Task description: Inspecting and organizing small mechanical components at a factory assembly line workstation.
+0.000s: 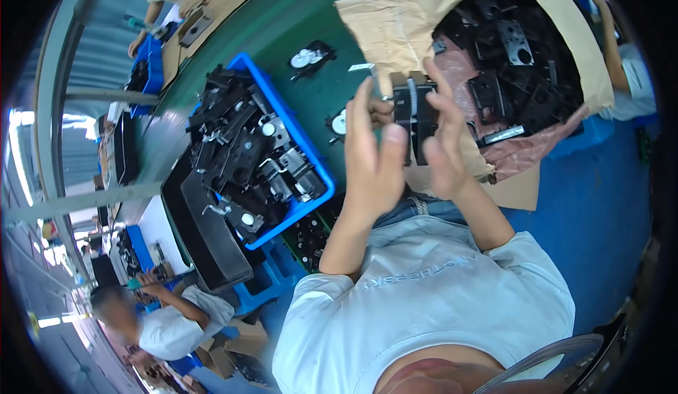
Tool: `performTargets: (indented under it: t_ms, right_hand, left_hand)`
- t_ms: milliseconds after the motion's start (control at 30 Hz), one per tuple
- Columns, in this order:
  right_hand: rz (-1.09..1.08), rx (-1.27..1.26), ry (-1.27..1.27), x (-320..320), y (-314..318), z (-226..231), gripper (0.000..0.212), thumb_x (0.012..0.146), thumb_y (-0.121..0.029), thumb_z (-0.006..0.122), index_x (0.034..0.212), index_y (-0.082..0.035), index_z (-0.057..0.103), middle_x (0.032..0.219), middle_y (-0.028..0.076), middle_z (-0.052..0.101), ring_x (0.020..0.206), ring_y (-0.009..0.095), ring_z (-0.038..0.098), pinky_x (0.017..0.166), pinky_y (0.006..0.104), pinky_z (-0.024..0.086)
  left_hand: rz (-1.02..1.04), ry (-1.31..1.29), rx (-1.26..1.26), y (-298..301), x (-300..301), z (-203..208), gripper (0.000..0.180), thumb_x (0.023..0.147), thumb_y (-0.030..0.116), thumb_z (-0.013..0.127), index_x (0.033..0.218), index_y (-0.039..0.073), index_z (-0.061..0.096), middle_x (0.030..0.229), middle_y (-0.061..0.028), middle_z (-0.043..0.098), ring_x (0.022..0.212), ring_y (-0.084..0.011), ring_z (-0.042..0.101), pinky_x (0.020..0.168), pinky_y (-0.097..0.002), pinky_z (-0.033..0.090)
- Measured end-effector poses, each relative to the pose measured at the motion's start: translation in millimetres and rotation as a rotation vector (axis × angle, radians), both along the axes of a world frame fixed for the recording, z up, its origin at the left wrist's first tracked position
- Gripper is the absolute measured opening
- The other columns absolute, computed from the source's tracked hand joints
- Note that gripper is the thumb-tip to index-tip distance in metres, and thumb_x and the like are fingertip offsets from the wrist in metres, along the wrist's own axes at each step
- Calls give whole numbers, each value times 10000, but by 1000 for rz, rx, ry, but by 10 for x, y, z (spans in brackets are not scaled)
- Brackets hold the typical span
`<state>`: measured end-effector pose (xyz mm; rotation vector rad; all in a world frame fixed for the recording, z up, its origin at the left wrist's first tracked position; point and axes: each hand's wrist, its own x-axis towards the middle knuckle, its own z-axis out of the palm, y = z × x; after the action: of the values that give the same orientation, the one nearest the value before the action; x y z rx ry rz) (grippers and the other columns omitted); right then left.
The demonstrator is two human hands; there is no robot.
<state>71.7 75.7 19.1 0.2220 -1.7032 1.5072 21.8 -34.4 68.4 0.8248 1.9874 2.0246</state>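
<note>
Black part (425,117) between both hands (374,154) (449,143)

Wearer's two hands (373,164); two white-wheeled units (306,58) on tabletop (282,23); one paper liner (388,27)

The part (425,127) is black, the bin (328,185) blue, paper (385,30) tan.

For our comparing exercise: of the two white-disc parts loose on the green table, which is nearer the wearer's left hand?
The lower part, beside the left hand; the upper part lies farther away.
</note>
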Motion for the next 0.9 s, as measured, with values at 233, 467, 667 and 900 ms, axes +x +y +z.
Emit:
performTargets:
  t_ms: [233,467,667,900]
  right_hand:
    - [142,-497,91,-151,-167,214,566,965,-390,385,1418,-54,344,1457,248,332,1311,358,385,1066,439,335]
    - [422,-577,-12,-227,33,-193,490,954,-383,323,1196,3,505,1089,146,554,1012,226,508,918,340,411]
    - [153,-491,-245,-310,-528,198,352,956,-289,350,1011,-3,548,1016,138,549,883,193,515,836,306,419]
    - [305,-547,-406,-196,-427,71,248,945,-182,401,990,-5,569,1011,126,573,891,182,533,841,296,434]
  left_hand:
    - [139,407,-247,-173,94,2,519,760,77,681,1240,-57,536,1042,-155,608,870,-244,581,804,-330,483]
    - [129,587,-197,-280,211,-46,531,667,-23,706,1181,-68,577,979,-167,654,788,-282,622,727,-306,519]
    - [365,571,-387,-760,245,-36,518,658,1,717,1158,-51,593,1009,-179,666,834,-289,647,764,-317,531]
    - [495,566,-508,-1866,121,-165,499,619,-87,646,1106,11,602,1111,-140,659,954,-275,634,838,-342,517]
